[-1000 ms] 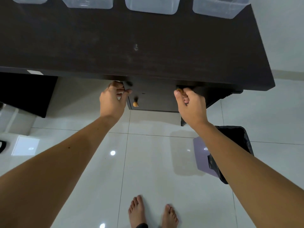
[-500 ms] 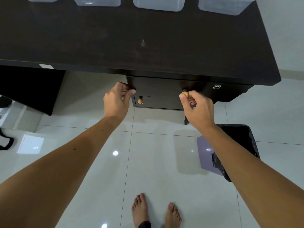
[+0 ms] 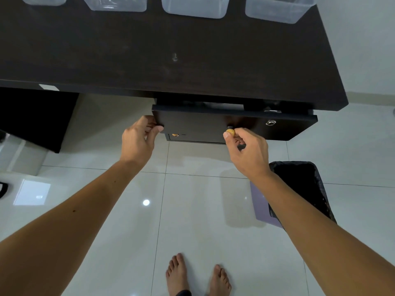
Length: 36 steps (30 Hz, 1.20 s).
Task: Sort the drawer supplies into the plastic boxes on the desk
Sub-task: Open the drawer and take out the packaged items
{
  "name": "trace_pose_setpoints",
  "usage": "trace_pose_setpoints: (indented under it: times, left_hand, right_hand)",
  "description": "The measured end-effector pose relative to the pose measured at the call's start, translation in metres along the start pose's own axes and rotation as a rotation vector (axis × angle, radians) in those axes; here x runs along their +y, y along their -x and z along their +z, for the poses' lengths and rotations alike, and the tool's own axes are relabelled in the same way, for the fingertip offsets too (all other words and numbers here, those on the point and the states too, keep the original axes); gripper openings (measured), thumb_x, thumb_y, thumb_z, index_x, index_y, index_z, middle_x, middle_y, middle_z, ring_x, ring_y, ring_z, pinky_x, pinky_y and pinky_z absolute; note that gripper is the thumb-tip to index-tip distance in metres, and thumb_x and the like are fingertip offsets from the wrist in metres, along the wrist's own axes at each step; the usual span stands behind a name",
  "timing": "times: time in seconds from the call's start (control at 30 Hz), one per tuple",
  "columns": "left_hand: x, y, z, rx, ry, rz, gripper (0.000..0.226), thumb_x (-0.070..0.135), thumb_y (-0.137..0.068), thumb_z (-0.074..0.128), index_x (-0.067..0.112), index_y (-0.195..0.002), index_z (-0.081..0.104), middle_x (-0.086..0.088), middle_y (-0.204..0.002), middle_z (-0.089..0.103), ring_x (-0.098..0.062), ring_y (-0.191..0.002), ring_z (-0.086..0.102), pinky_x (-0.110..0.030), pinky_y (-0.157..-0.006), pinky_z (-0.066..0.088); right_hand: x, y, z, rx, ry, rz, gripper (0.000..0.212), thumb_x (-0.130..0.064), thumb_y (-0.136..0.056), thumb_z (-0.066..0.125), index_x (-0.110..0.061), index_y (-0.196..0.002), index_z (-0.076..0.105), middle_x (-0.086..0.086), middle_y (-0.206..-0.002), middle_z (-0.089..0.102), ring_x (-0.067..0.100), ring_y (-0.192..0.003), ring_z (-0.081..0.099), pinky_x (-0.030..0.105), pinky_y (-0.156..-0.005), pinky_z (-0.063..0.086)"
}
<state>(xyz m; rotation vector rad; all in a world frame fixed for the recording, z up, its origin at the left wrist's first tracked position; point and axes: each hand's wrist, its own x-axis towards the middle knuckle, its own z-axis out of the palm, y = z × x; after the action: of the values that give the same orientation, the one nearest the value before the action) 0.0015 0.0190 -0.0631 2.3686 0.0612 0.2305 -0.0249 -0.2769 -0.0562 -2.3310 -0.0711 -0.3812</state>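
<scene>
Right hand: the right hand (image 3: 249, 151) was closed on the yellow knob (image 3: 230, 132) of the top drawer (image 3: 203, 122), thumb and forefinger pinching it.
Left hand: the left hand (image 3: 137, 141) was curled around the drawer front's left edge, its fingers tucked behind the panel and the thumb on the front face.
Drawer: it stood a little way out from under the desk (image 3: 149, 50), with only a narrow gap showing along its top (the contents could not be made out through it). A round metal lock (image 3: 270, 123) sat on the front, to the right of the knob.
Lower drawer: a second drawer front (image 3: 195, 137) lay just beneath, shut, with its own yellowish knob (image 3: 175, 135) between the two hands.
Plastic boxes: four clear plastic boxes (image 3: 193, 6) stood in a row along the far side of the desk, well apart from both hands, cut off by the top of the view.
Surroundings: a bin lined with a black bag (image 3: 303, 189) stood on the tiled floor (image 3: 192, 210) just right of the right forearm; two bare feet (image 3: 197, 276) were on the tiles below.
</scene>
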Motion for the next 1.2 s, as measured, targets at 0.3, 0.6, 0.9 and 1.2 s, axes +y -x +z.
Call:
trace_pose_setpoints:
  times: [0.3, 0.6, 0.9, 1.2]
  left_hand:
    - [-0.002, 0.077, -0.019, -0.051, 0.016, 0.0, 0.015, 0.014, -0.101, 0.068, 0.004, -0.112, 0.066, 0.004, -0.097, 0.072, -0.017, -0.083, 0.067, -0.016, -0.072, 0.047]
    - [-0.005, 0.132, -0.032, -0.049, 0.042, -0.035, 0.015, 0.008, -0.099, 0.069, 0.0, -0.112, 0.066, -0.008, -0.101, 0.077, -0.021, -0.084, 0.068, -0.029, -0.077, 0.05]
    - [0.004, 0.156, -0.028, -0.048, 0.074, -0.066, 0.01, 0.008, -0.1, 0.068, 0.012, -0.108, 0.065, 0.019, -0.094, 0.069, 0.001, -0.081, 0.065, -0.009, -0.079, 0.049]
    - [0.005, 0.159, -0.027, -0.03, 0.087, -0.132, 0.012, 0.004, -0.1, 0.067, 0.007, -0.111, 0.066, 0.003, -0.093, 0.072, -0.017, -0.079, 0.065, 0.002, -0.073, 0.042]
  right_hand:
    - [-0.017, 0.081, -0.013, 0.028, -0.048, 0.008, 0.022, -0.026, -0.1, 0.069, -0.011, -0.084, 0.07, -0.004, -0.076, 0.068, 0.014, -0.071, 0.064, 0.027, -0.066, 0.052]
    - [-0.028, 0.137, -0.02, 0.019, -0.06, 0.023, 0.025, -0.03, -0.1, 0.068, -0.01, -0.087, 0.07, -0.003, -0.081, 0.072, 0.013, -0.074, 0.066, 0.019, -0.073, 0.053]
    - [-0.025, 0.149, -0.034, 0.013, -0.06, 0.047, 0.02, -0.023, -0.098, 0.071, -0.009, -0.084, 0.068, -0.004, -0.079, 0.07, 0.014, -0.074, 0.064, 0.028, -0.072, 0.055]
    - [-0.025, 0.155, -0.029, -0.035, -0.124, 0.109, 0.026, -0.035, -0.101, 0.066, -0.012, -0.089, 0.069, -0.009, -0.084, 0.071, 0.008, -0.078, 0.065, 0.023, -0.074, 0.055]
